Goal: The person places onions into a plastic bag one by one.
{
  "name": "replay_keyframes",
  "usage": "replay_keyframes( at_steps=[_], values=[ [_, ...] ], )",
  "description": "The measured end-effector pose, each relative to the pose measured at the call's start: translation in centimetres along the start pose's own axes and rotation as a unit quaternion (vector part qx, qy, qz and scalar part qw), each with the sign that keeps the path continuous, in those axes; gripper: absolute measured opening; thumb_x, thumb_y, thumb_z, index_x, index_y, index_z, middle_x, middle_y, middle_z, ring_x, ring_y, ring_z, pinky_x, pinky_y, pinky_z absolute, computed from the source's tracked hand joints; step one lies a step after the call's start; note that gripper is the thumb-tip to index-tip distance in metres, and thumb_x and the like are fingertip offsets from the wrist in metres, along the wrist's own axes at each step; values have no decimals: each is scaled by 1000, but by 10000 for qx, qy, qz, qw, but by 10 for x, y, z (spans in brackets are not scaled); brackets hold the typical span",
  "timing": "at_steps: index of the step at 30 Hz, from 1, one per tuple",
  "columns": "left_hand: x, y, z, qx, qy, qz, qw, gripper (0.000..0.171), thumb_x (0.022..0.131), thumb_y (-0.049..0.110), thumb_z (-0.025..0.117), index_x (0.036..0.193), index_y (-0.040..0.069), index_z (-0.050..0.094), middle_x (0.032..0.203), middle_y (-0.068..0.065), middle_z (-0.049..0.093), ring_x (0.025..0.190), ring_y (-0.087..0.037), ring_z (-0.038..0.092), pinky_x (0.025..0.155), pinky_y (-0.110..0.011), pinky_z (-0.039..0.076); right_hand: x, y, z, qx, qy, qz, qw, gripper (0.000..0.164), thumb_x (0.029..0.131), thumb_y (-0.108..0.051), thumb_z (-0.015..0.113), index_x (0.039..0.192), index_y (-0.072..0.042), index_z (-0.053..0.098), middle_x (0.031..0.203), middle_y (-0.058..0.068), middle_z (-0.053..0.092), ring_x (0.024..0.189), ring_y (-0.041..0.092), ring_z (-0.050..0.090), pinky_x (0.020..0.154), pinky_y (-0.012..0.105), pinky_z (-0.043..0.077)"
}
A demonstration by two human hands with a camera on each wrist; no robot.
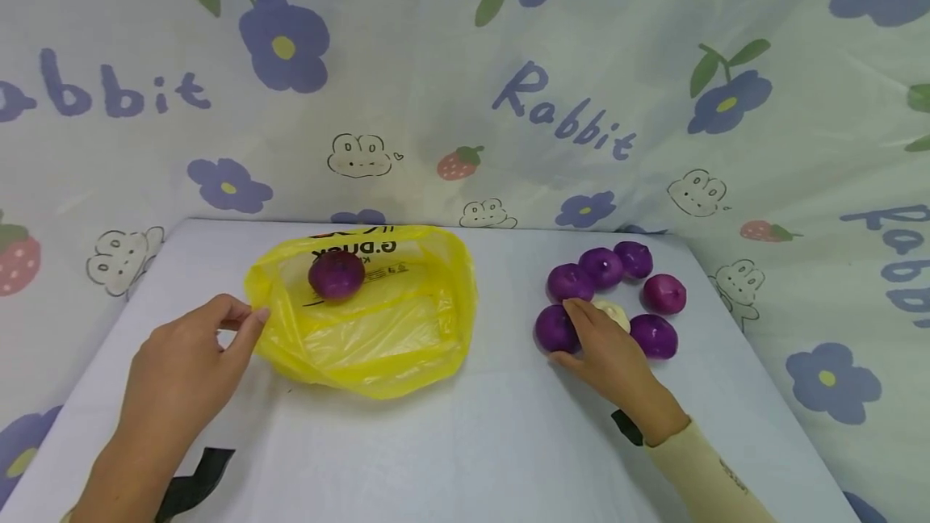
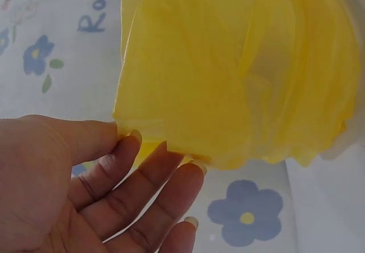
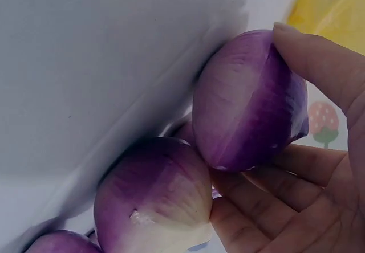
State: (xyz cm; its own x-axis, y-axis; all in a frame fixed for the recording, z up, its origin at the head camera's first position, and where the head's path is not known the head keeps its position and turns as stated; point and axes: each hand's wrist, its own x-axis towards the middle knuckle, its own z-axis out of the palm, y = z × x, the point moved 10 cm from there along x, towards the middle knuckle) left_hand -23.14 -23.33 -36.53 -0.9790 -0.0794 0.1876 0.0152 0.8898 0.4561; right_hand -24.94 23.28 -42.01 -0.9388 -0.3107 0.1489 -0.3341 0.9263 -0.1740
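Note:
A yellow plastic bag (image 1: 363, 382) lies spread on the white table with its mouth facing up. My left hand (image 1: 182, 370) pinches the bag's left edge; the left wrist view shows thumb and forefinger on the yellow film (image 2: 188, 82). One purple onion (image 1: 337, 274) rests inside the bag, toward its back left. To the right, my right hand (image 1: 606, 349) grips another purple onion (image 1: 555, 331) at the near left of a group. In the right wrist view the thumb and fingers lie around this onion (image 3: 245, 105), beside a purple and white onion (image 3: 154, 196).
Several more purple onions stand behind and right of my right hand, among them one at the far right (image 1: 664, 294). A pale onion (image 1: 613, 314) is partly hidden by that hand. A patterned cloth (image 1: 407, 95) hangs behind the table (image 1: 450, 458).

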Motion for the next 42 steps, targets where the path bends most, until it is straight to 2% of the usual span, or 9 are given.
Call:
replay_keyframes(
  at_steps=[11, 17, 26, 35, 42],
  values=[
    [1, -1, -1, -2, -45, -16, 10000, 30, 102, 30, 70, 112, 2, 68, 107, -23, 74, 70, -27, 60, 56, -34, 43, 2, 0, 4, -47, -84, 49, 9999, 84, 82, -29, 92, 147, 6, 51, 143, 24, 58, 133, 42, 56, 109, 53, 45],
    [1, -1, 0, 19, -128, -89, 9999, 31, 102, 30, 70, 112, 2, 67, 109, -24, 74, 73, -30, 62, 57, -39, 48, 1, 2, 6, 18, -163, 127, 9998, 85, 83, -31, 91, 147, 6, 50, 144, 24, 58, 134, 42, 55, 109, 53, 45],
    [1, -3, 1, 25, -173, -163, 9997, 32, 103, 32, 69, 114, 2, 67, 110, -23, 73, 73, -30, 61, 58, -39, 47, 0, -1, 5, 193, -201, 129, 9995, 84, 85, -30, 90, 148, 6, 49, 145, 25, 56, 135, 42, 53, 109, 54, 45],
    [0, -2, -1, -25, -119, -70, 9999, 29, 102, 29, 70, 113, 2, 68, 109, -23, 74, 72, -29, 61, 57, -37, 45, 1, -8, -8, 294, -122, 120, 9994, 83, 86, -30, 89, 149, 5, 47, 146, 24, 56, 135, 41, 54, 108, 54, 46],
    [0, 0, -3, -86, -53, -4, 9999, 28, 102, 28, 71, 111, 2, 68, 108, -24, 74, 70, -29, 61, 57, -35, 43, 2, -15, -24, 633, -105, 218, 9977, 83, 88, -30, 88, 150, 5, 47, 148, 23, 54, 139, 41, 50, 109, 55, 44]
  ],
)
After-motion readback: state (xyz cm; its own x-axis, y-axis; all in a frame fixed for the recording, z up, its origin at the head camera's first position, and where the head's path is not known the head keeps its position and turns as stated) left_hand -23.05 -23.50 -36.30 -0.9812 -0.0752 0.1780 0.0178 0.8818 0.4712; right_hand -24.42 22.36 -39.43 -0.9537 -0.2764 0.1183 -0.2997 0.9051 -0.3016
